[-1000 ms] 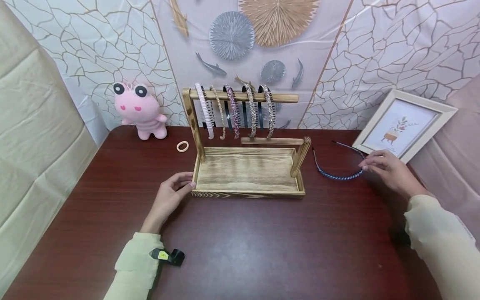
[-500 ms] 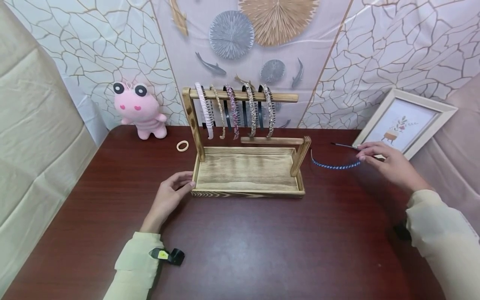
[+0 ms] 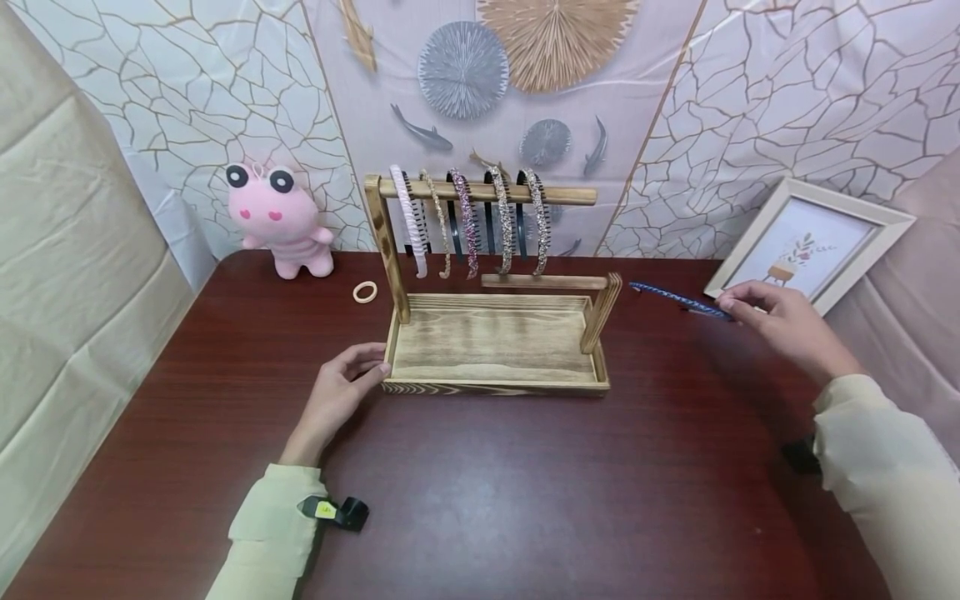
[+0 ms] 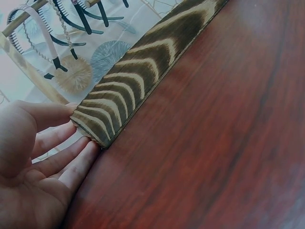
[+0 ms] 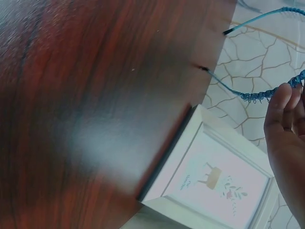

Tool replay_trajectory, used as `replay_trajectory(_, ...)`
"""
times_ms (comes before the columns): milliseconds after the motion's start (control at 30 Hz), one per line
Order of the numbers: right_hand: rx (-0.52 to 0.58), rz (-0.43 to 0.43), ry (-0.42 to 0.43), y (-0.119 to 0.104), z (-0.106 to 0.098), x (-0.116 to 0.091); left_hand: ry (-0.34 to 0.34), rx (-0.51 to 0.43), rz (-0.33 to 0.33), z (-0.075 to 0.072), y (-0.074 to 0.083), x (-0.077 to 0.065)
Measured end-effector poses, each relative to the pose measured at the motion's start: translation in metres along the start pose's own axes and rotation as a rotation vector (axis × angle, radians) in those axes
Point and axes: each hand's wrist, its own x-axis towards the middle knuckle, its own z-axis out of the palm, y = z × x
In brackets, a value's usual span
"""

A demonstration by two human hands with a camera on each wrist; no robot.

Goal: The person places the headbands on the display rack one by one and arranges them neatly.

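A wooden headband stand (image 3: 495, 389) with a tray base stands mid-table. Several headbands hang from its tall bar (image 3: 573, 196), among them a pale pink one (image 3: 407, 218) and a purple glittery one (image 3: 465, 218). At the tray's left front corner, my left hand (image 3: 339, 396) grips the edge; in the left wrist view its thumb and fingers meet the corner of the striped front wall (image 4: 131, 78). On the right, my right hand (image 3: 787, 327) pinches a blue braided headband (image 3: 671, 296) between thumb and fingers. Its two dark-tipped ends show in the right wrist view, beside the fingers (image 5: 281, 102).
A picture frame (image 3: 832, 212) leans at the back right, just behind my right hand. The stand's lower bar (image 3: 543, 282) points left from a short post. A pale wooden ring (image 3: 365, 292) and a pink plush toy (image 3: 279, 218) are at the back left.
My right hand has raised the blue headband from the table, shifted it slightly left and turned it, so it now appears nearly edge-on. The left hand has stayed on the tray corner.
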Motion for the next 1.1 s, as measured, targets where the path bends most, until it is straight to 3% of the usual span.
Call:
replay_trajectory(167, -0.007, 0.021, -0.035, -0.008, -0.001, 0.001, 0.001, -0.001, 0.001, 0.000, 0.001, -0.001)
replay_trajectory(400, 0.064, 0.035, -0.012, -0.018, -0.003, 0.005, -0.004, -0.006, 0.003, 0.000, 0.001, -0.001)
replay_trajectory(633, 0.308, 0.096, -0.028, -0.034, -0.004, 0.012, -0.006, -0.008, 0.007, 0.000, 0.000, -0.001)
replay_trajectory(867, 0.419, 0.146, -0.045, -0.054, -0.004, 0.019, -0.001, -0.013, 0.004, 0.000, -0.001, -0.001)
replay_trajectory(1100, 0.790, 0.178, -0.065, -0.069, -0.001, 0.028, -0.004, -0.011, 0.000, 0.000, 0.000, 0.000)
